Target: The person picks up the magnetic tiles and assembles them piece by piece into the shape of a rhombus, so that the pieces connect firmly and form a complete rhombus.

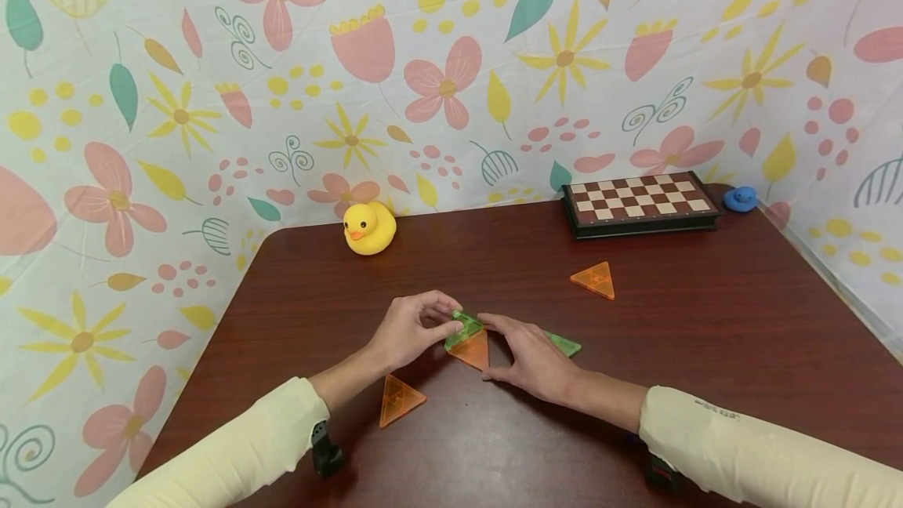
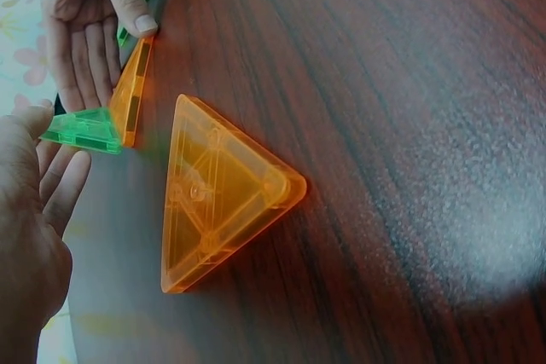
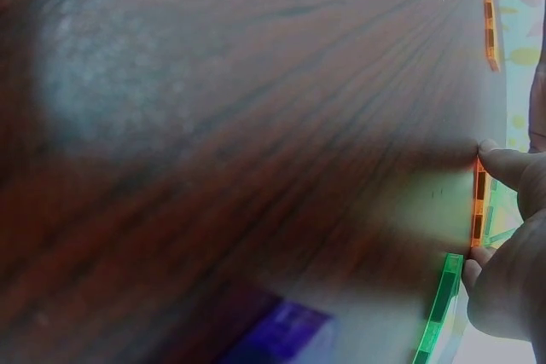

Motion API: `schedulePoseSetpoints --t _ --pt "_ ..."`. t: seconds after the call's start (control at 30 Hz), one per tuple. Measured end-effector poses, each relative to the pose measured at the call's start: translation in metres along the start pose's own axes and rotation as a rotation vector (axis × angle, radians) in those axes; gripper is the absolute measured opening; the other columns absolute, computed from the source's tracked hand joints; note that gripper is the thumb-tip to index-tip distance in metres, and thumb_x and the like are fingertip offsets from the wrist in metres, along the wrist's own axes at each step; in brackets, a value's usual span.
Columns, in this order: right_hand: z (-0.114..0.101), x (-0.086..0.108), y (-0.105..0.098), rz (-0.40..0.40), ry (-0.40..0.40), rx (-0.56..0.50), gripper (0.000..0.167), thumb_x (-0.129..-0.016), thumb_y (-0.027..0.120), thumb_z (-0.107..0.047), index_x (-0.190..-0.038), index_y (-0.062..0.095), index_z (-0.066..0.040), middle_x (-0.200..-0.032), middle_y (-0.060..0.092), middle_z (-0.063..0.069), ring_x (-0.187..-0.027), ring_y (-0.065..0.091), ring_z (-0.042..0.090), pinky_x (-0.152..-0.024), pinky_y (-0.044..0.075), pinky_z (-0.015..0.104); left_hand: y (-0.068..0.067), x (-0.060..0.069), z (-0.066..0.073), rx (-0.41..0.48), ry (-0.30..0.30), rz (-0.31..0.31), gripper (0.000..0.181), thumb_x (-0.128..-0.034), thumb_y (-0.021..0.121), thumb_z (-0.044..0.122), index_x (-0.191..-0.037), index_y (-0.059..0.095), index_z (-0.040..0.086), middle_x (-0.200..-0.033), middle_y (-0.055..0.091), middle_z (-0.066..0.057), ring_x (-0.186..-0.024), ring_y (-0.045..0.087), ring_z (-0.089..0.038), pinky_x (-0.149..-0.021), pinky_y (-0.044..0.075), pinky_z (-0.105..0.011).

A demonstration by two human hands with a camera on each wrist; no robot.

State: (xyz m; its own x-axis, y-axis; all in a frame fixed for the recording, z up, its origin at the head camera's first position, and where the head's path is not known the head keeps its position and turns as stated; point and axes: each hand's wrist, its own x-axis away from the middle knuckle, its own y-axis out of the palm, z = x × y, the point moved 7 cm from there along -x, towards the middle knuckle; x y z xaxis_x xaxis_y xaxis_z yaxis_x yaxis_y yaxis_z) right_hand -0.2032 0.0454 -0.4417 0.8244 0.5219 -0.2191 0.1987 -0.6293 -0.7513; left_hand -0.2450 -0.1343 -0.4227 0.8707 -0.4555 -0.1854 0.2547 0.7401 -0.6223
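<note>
My left hand [image 1: 416, 329] pinches a translucent green triangular magnetic tile [image 1: 468, 325] between thumb and fingers. In the left wrist view, that green tile [image 2: 90, 130] is tilted up, its edge meeting an orange triangular tile [image 2: 130, 95]. My right hand [image 1: 532, 357] holds the orange tile [image 1: 474, 349] by its corners, thumb at the near one and fingers at the far one. Behind the right hand lies another green tile [image 1: 563, 343], partly hidden. A loose orange tile [image 1: 400, 399] lies beside the left wrist.
Farther back on the brown table [image 1: 303, 288] is an orange tile [image 1: 596, 280]. Along the back stand a yellow rubber duck [image 1: 370, 228], a checkered board box [image 1: 642, 204] and a small blue duck [image 1: 740, 199]. A blurred purple piece [image 3: 286, 330] shows in the right wrist view.
</note>
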Motion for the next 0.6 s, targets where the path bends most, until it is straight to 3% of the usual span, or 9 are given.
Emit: schedulePoseSetpoints --t 0.6 --pt "0.000 0.000 0.000 0.002 -0.017 -0.007 0.080 -0.082 0.095 -0.015 -0.148 0.054 0.005 -0.144 0.063 0.019 -0.132 0.062 0.034 -0.104 0.053 0.049 -0.010 0.002 -0.002 -0.004 0.000 0.014 0.018 -0.0942 0.084 0.018 -0.110 0.076 0.021 -0.099 0.076 0.014 -0.091 0.072 -0.004 -0.084 0.060 -0.030"
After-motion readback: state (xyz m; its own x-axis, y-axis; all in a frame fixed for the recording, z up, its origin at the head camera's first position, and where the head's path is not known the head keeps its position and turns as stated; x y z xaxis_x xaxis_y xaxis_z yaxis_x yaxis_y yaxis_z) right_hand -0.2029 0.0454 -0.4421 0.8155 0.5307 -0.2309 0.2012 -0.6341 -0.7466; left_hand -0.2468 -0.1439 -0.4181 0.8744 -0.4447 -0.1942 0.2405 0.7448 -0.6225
